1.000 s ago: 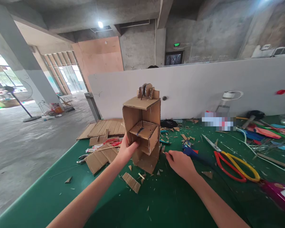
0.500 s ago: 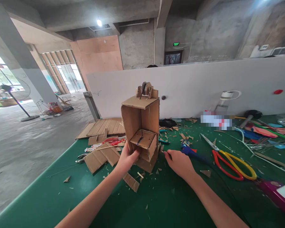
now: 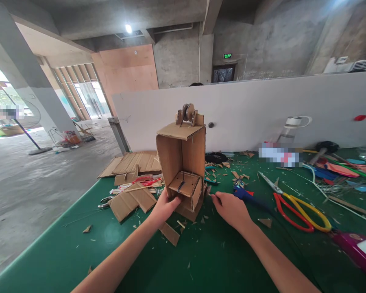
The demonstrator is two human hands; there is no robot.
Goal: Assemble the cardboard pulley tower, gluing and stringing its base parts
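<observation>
An upright, open-fronted cardboard box (image 3: 167, 152) stands on the table, with a cardboard pulley (image 3: 187, 112) mounted on its top. Inside it, a smaller cardboard box (image 3: 189, 184) hangs low on a dark string (image 3: 181, 156) that runs down from the top. My left hand (image 3: 166, 205) is closed round the tall box's lower left side, thumb at the front, other fingers hidden behind. At the lower right side, my right hand (image 3: 230, 208) pinches the end of a small crank handle (image 3: 208, 192) sticking out of the box.
Cardboard sheets (image 3: 137, 163) and offcuts lie left and behind. On the right are scissors (image 3: 293, 209) with red and yellow handles, a blue-tipped glue gun (image 3: 242, 193), a magenta tool (image 3: 354, 252) and a clear bottle (image 3: 288, 132). A white partition (image 3: 238, 110) borders the back.
The smaller box has sunk slightly inside the tall box. Both hands keep their grip in nearly the same places, and the whole view has shifted a little.
</observation>
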